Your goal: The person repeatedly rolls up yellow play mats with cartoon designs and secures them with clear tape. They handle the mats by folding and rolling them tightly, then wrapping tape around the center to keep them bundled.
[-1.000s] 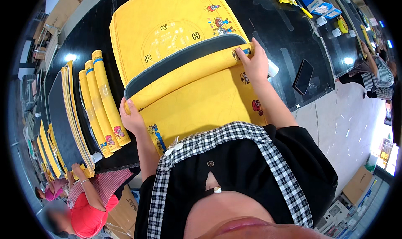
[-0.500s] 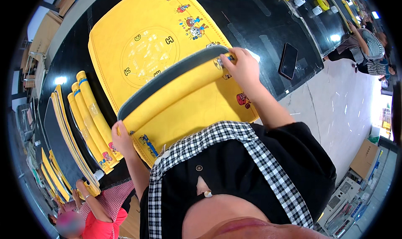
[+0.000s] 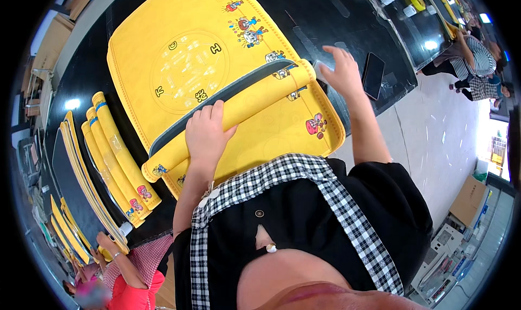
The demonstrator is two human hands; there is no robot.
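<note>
A yellow mat with a grey underside is coiled into a tube (image 3: pixel 255 101), lying slantwise across flat yellow mats (image 3: pixel 135 55) printed with small cartoon figures. My left hand (image 3: pixel 206 133) is wrapped over the tube left of its middle, pressing it down. Past the tube's right end, my right hand (image 3: pixel 342 74) is raised with its fingers apart and nothing in them. Its thumb is close to a small whitish object (image 3: pixel 319 71) whose kind I cannot make out, partly hidden beside the tube's end.
A dark phone (image 3: pixel 373 75) lies right of my right hand on the black table (image 3: pixel 304 17). Several rolled yellow mats (image 3: pixel 116 141) and a stack of curved mats (image 3: pixel 81 174) are at left. A co-worker's hand (image 3: pixel 108 245) touches that stack. Tape rolls (image 3: pixel 415 1) sit far right.
The mat's loose edge has been rolled into a tighter tube. My left hand has moved from its left end toward the middle; my right hand has let go and moved right.
</note>
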